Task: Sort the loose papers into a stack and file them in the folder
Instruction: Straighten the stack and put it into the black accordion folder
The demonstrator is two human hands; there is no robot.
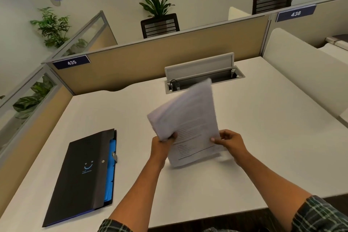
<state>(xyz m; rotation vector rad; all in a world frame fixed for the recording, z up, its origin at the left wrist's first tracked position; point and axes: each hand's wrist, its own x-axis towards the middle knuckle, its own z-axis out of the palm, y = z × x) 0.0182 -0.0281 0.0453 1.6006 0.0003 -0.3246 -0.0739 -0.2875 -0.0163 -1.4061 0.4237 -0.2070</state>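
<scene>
A stack of white printed papers (190, 122) stands tilted above the middle of the white desk (263, 128), its top blurred, its lower edge close to the desk surface. My left hand (162, 144) grips the stack's left edge. My right hand (230, 142) pinches its right edge low down. A black folder (81, 177) with blue tabbed dividers showing along its right side lies shut and flat on the desk to the left of my hands, apart from the papers.
An open cable tray (203, 77) with a raised lid sits in the desk behind the papers. Tan partition walls (150, 60) close the desk at the back and left. A white divider (305, 81) stands on the right.
</scene>
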